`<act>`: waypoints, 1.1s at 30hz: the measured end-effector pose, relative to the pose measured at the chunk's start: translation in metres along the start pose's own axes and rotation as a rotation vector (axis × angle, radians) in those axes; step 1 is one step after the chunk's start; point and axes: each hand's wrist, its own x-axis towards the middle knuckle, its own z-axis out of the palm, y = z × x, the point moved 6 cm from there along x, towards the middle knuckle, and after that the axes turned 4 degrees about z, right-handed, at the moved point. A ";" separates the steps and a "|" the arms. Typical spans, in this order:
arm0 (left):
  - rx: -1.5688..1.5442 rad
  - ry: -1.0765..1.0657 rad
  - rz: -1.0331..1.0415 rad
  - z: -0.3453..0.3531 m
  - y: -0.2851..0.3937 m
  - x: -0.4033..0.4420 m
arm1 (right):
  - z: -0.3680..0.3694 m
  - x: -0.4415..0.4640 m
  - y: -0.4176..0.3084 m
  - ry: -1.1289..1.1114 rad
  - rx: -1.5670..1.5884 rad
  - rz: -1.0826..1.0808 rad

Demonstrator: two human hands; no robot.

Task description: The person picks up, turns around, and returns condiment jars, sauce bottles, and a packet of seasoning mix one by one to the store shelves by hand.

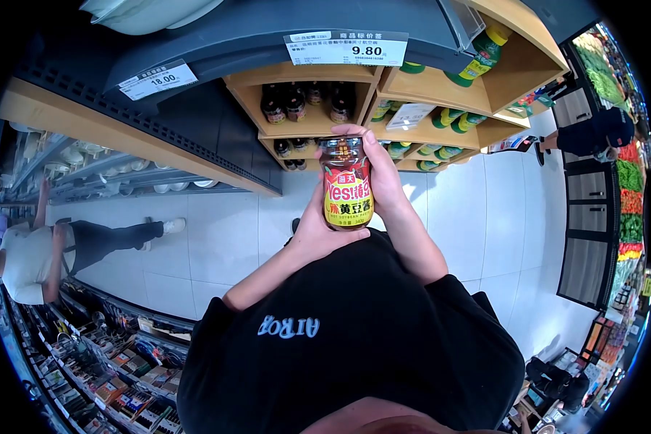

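Observation:
Both my hands hold one jar of soybean paste (347, 184) upright in front of my chest, its red and yellow label facing me. My left hand (315, 224) wraps its left side and bottom, with the thumb under the base. My right hand (385, 170) grips the right side, fingers reaching over the dark lid at the top. The fingers behind the jar are hidden. Just beyond the jar, wooden shelves (375, 98) hold dark bottles (295, 107) and green-capped bottles with yellow labels (477, 61).
Overhead runs a dark shelf edge with price tags (346, 49) and a white bowl (148, 13). A person in a white top (32, 253) stands at the left by a rack. Another person in dark clothes (593, 137) is at the right, near vegetable displays (629, 177). Pale tiles (224, 239) cover the floor.

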 end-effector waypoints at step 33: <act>0.057 0.012 -0.002 -0.016 0.002 -0.008 | 0.008 0.009 0.015 0.007 -0.039 0.051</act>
